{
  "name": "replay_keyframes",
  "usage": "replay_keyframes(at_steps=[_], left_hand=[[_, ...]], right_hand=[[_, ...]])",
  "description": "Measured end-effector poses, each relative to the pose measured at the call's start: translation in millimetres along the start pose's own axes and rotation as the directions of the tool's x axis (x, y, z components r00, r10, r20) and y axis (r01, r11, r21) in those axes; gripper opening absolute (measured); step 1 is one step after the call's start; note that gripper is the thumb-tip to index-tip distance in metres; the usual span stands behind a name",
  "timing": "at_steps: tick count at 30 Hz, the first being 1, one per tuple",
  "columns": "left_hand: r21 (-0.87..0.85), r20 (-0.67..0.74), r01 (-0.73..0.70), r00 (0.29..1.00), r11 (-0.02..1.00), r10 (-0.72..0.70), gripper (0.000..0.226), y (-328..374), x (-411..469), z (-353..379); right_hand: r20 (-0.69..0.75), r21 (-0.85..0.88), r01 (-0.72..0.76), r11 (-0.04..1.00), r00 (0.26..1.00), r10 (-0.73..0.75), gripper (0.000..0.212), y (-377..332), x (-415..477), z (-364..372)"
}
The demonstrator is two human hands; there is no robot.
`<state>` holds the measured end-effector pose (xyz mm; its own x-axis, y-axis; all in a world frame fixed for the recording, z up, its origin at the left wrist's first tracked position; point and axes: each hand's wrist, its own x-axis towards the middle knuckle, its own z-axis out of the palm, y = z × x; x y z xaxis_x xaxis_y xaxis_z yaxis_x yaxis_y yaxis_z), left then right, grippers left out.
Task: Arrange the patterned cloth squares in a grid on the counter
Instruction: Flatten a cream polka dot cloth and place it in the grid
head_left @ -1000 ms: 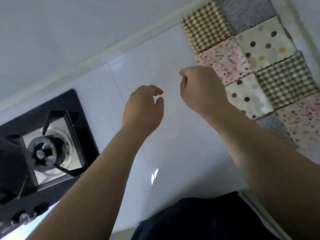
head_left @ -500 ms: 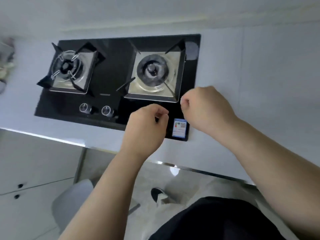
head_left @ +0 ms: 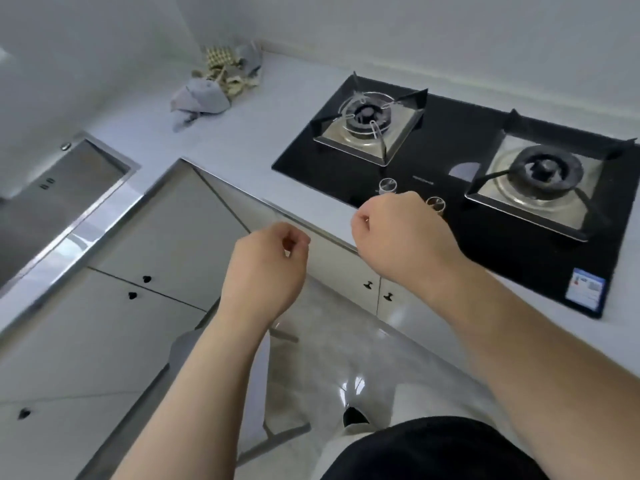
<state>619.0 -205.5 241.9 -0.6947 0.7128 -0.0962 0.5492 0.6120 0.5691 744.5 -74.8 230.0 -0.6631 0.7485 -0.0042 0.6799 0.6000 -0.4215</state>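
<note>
Head view of a kitchen corner. The left hand (head_left: 265, 268) is held in the air at centre frame, in front of the cabinet doors (head_left: 162, 237). Its fingers are curled inward, with forefinger tip and thumb meeting, and nothing is visible between them. The right hand (head_left: 403, 237) hovers to its right, over the front edge of the white counter (head_left: 277, 140), and is closed into a loose fist that holds nothing. The patterned cloth squares (head_left: 214, 88) lie in a crumpled heap on the counter at upper left of centre, against the wall and well apart from both hands. A black two-burner gas hob (head_left: 436, 150) fills the right of the frame, and a steel sink (head_left: 52, 202) sits at the left edge.
</note>
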Motion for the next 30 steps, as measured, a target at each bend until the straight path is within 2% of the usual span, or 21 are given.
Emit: replay_keyframes(at_steps=[7, 14, 21, 30], left_hand=[[-0.037, -0.049, 0.116, 0.992, 0.993, -0.117, 0.017, -67, 53, -40], [-0.030, -0.095, 0.140, 0.985, 0.990, -0.142, 0.018, -107, 180, -68], [-0.024, -0.072, 0.151, 0.986, 0.988, -0.152, 0.017, -120, 298, -97], [0.031, -0.010, 0.107, 0.994, 0.994, -0.107, 0.017, -159, 403, -121]], right_hand=[[0.073, -0.021, 0.114, 0.993, 0.991, -0.112, 0.031, -66, 66, 34], [0.122, 0.017, 0.173, 0.985, 0.977, -0.174, 0.032, -112, 196, 66], [0.128, 0.036, 0.173, 0.984, 0.976, -0.177, 0.030, -149, 327, 76], [0.162, 0.094, 0.080, 0.992, 0.982, -0.094, 0.037, -183, 417, 102]])
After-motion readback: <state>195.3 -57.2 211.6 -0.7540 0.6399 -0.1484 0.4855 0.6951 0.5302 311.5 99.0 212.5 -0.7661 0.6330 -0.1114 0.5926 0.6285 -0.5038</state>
